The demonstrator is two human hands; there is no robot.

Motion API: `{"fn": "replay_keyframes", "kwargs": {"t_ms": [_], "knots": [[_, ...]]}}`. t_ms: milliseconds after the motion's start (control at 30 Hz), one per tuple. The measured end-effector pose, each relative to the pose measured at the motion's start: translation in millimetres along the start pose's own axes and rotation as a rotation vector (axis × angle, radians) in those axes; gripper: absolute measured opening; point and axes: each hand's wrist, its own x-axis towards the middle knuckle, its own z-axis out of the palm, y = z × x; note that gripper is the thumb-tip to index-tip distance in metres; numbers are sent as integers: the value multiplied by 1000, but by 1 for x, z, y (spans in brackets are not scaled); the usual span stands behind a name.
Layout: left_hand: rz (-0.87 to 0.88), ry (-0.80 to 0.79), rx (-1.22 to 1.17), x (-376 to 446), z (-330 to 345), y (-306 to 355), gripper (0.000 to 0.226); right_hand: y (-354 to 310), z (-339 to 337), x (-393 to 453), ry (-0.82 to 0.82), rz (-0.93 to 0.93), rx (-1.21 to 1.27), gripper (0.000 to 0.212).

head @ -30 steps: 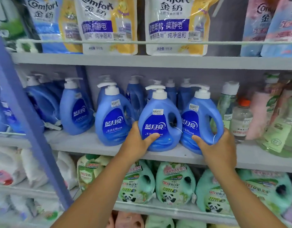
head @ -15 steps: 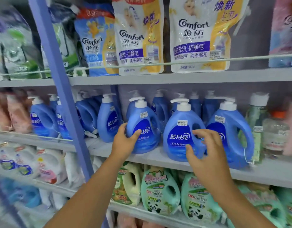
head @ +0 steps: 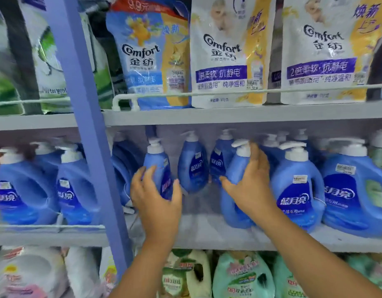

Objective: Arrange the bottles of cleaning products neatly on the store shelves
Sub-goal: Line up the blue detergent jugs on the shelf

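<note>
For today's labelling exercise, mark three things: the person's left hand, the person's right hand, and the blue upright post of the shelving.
left hand (head: 157,203), head view, on the back of the hand.
right hand (head: 252,186), head view, on the back of the hand.
blue upright post (head: 87,117), head view, on its front face.

Grey store shelves (head: 228,117) in tiers, split by a blue-violet upright post (head: 87,125). White wire rail (head: 207,93) fronts the upper tier. Even, flat light.

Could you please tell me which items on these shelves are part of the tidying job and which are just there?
In the job: blue detergent bottles, left hand, right hand.

Just there: Comfort softener pouches, green panda-label bottles.
</note>
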Motion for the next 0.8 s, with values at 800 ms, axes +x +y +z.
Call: {"fn": "replay_keyframes", "kwargs": {"t_ms": [800], "knots": [[-486, -107, -352, 13, -2, -51, 65, -12, 172, 48, -303, 520, 393, 100]]}}
